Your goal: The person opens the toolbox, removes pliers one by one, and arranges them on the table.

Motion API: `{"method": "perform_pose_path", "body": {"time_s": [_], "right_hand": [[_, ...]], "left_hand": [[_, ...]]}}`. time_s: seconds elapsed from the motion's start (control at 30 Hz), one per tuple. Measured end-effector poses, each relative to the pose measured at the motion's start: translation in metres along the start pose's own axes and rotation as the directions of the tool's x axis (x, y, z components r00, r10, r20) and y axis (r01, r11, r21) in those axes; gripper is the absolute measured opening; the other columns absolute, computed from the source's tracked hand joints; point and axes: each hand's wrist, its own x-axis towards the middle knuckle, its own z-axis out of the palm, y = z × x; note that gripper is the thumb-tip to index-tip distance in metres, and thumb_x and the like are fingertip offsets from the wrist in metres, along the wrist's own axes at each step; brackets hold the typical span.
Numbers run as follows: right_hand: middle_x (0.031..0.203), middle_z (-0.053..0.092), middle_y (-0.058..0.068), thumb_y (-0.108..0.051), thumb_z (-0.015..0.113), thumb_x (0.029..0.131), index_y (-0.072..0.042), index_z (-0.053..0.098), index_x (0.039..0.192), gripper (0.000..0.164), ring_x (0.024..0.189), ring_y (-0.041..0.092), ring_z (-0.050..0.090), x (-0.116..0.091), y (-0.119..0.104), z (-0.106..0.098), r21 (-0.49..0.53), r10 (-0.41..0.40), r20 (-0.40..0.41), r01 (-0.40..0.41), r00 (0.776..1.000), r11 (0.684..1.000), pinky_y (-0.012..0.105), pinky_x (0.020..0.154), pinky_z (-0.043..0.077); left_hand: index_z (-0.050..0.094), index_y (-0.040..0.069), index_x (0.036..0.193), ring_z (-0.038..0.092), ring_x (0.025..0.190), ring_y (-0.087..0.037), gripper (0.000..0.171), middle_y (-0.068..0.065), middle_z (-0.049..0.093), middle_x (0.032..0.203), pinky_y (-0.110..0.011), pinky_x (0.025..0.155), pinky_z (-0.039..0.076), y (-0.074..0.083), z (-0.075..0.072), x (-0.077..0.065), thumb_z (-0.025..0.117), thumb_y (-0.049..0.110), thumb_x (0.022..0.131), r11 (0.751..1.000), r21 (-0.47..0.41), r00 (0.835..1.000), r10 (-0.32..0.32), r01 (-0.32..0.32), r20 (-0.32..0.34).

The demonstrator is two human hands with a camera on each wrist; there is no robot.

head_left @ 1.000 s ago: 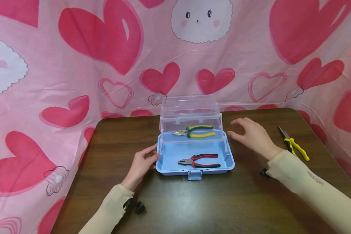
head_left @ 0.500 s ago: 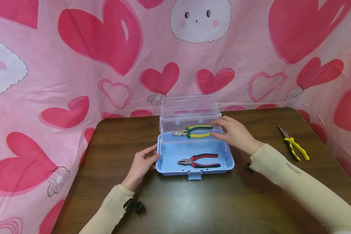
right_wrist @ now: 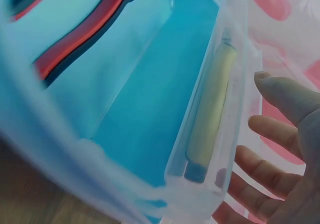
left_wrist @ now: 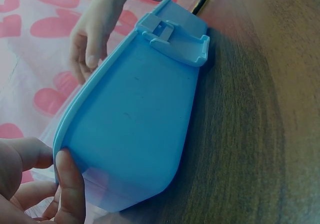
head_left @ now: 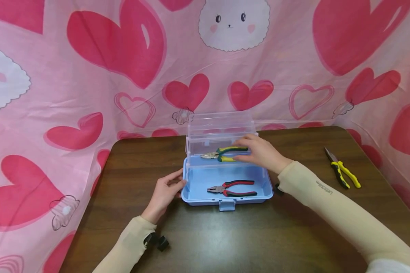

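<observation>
A blue toolbox point(head_left: 225, 199) stands open, its clear lid tipped back and a clear tray point(head_left: 195, 145) raised at the rear. Yellow-green pliers point(head_left: 222, 153) lie in the tray; red-black pliers point(head_left: 232, 187) lie in the blue base. My right hand point(head_left: 250, 151) reaches over the tray's right part, fingers spread above the yellow-green handles; in the right wrist view its fingers point(right_wrist: 272, 134) are loose beside the tray, next to the yellow handle point(right_wrist: 210, 108). My left hand point(head_left: 177, 180) rests against the box's left wall, thumb point(left_wrist: 70, 186) flat on the blue corner point(left_wrist: 135, 124).
Yellow-black needle-nose pliers point(head_left: 341, 173) lie on the brown table point(head_left: 225, 242) at the far right. A pink heart-print cloth point(head_left: 123, 76) hangs behind and on both sides of the table. The box's latch point(head_left: 227, 205) faces me.
My right hand moved left from the table beside the box to over the tray and the yellow-green pliers. The left hand and the box stayed put.
</observation>
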Motion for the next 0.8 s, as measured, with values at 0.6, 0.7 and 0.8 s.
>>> {"method": "perform_pose_path", "body": {"time_s": [0.6, 0.7, 0.8], "right_hand": [[0.126, 0.069, 0.007, -0.033, 0.089, 0.083, -0.015, 0.072, 0.130, 0.053, 0.115, 0.028, 0.066, 0.024, -0.021, 0.008, -0.179, -0.052, 0.088, 0.067, 0.995, 0.981, 0.052, 0.098, 0.055], [0.124, 0.070, 0.008, -0.032, 0.090, 0.082, -0.014, 0.072, 0.130, 0.055, 0.113, 0.028, 0.067, 0.026, -0.026, 0.009, -0.227, -0.061, 0.100, 0.082, 0.993, 0.970, 0.051, 0.099, 0.055], [0.122, 0.071, 0.009, -0.032, 0.091, 0.081, -0.013, 0.072, 0.130, 0.056, 0.110, 0.029, 0.068, 0.029, -0.032, 0.009, -0.274, -0.053, 0.120, 0.084, 0.991, 0.958, 0.051, 0.097, 0.056]], "left_hand": [[0.062, 0.012, 0.146, 0.062, 0.067, -0.018, 0.051, -0.016, 0.065, 0.111, -0.025, 0.062, 0.058, 0.000, 0.000, 0.001, 0.074, 0.012, 0.097, 1.000, -0.011, 1.000, 0.017, -0.017, 0.003], [0.062, 0.012, 0.146, 0.063, 0.069, -0.018, 0.051, -0.016, 0.065, 0.113, -0.025, 0.062, 0.058, 0.000, 0.000, 0.001, 0.074, 0.012, 0.097, 1.000, -0.009, 1.000, 0.014, -0.014, 0.003], [0.061, 0.012, 0.147, 0.064, 0.069, -0.019, 0.051, -0.017, 0.065, 0.114, -0.026, 0.063, 0.058, 0.000, -0.001, 0.001, 0.073, 0.013, 0.098, 1.000, -0.004, 1.000, 0.015, -0.015, 0.004]]}}
